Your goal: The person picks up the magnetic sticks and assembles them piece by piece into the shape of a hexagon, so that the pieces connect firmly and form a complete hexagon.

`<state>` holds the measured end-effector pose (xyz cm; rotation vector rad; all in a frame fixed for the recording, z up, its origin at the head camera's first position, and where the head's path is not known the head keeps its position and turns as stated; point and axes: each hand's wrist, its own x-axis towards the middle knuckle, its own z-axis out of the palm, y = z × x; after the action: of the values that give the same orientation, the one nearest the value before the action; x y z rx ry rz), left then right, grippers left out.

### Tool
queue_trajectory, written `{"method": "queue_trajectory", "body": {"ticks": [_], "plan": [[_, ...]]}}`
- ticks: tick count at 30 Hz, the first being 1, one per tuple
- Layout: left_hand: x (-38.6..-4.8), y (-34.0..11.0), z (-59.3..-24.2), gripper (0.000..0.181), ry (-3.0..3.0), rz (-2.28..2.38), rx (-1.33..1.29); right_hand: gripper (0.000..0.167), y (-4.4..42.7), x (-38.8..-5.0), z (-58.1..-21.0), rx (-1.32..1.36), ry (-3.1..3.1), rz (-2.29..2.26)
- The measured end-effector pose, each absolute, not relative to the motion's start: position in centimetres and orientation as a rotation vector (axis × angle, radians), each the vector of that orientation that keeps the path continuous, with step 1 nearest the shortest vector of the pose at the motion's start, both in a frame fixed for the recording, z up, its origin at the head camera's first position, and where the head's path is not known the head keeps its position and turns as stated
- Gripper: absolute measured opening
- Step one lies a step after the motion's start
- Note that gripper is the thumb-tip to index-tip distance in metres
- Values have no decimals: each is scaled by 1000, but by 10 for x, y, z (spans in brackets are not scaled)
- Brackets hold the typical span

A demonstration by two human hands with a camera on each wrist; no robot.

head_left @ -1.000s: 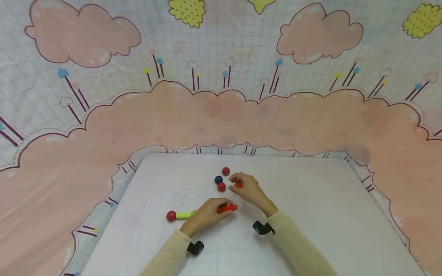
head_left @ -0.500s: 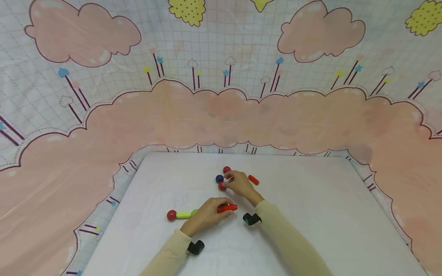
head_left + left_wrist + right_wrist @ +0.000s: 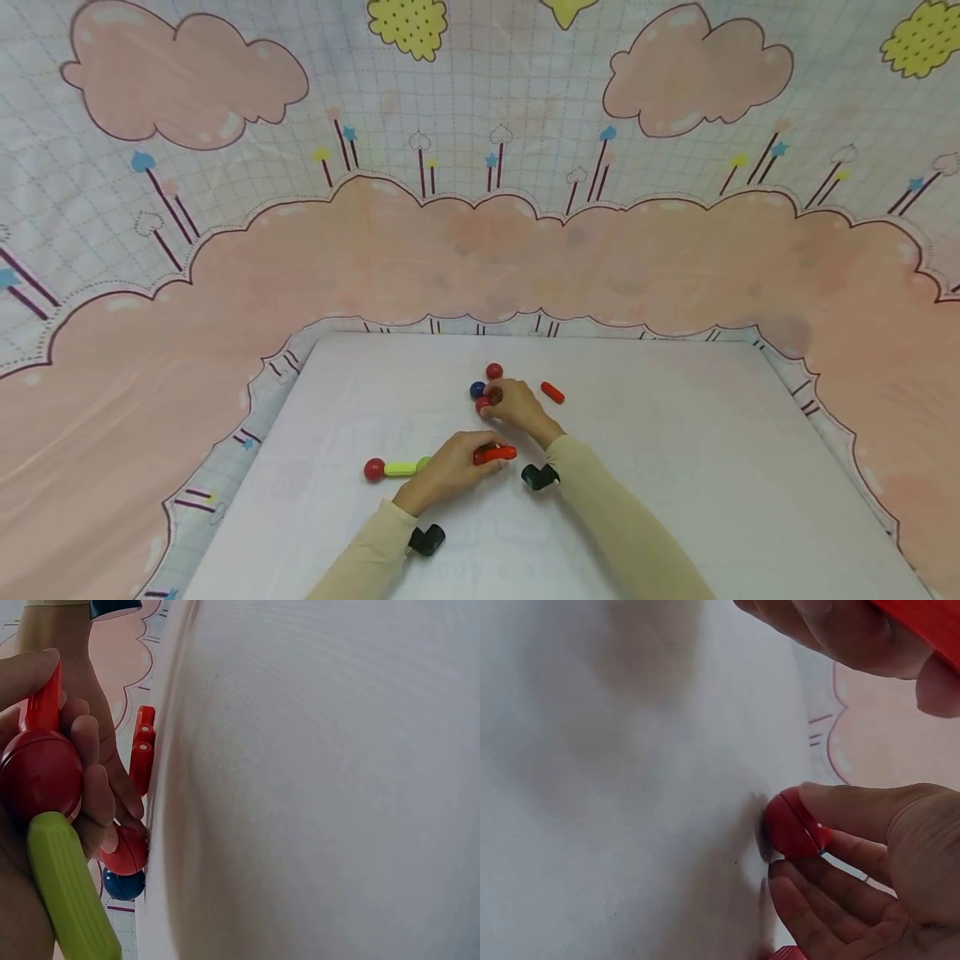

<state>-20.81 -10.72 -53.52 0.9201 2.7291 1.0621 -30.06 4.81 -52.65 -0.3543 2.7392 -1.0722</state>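
Observation:
My left hand (image 3: 452, 468) holds a joined chain of toy rods and balls. Its red rod (image 3: 497, 454) sticks out past the fingers, and a red ball (image 3: 41, 776) sits in the palm with a yellow-green rod (image 3: 71, 889) fixed to it. At the chain's left end in the head view is another red ball (image 3: 374, 470) beside a yellow-green rod (image 3: 400, 469). My right hand (image 3: 519, 407) pinches a loose red ball (image 3: 793, 823) between thumb and fingers, at the table surface. Part of the chain is hidden behind the left hand.
Close to the right hand lie a blue ball (image 3: 477, 389) and one more red ball (image 3: 494, 371). To its right is a loose red rod (image 3: 552, 392). All rest on a white table (image 3: 675, 467), with a patterned cloth (image 3: 480, 258) hanging behind.
My right hand has moved left, away from the loose red rod, and has taken hold of the nearer red ball. The left hand and its chain stay almost where they were.

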Motion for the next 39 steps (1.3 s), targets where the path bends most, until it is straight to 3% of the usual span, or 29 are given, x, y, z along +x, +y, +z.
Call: {"method": "queue_trajectory", "body": {"ticks": [16,39], "plan": [[-210,-107,-534,27,2718,1094,909,29,60,-294,-515,-390,2746,-1179],[-220,-105,-539,27,2716,1155,794,30,94,-256,-497,-348,2823,-1404]]}}
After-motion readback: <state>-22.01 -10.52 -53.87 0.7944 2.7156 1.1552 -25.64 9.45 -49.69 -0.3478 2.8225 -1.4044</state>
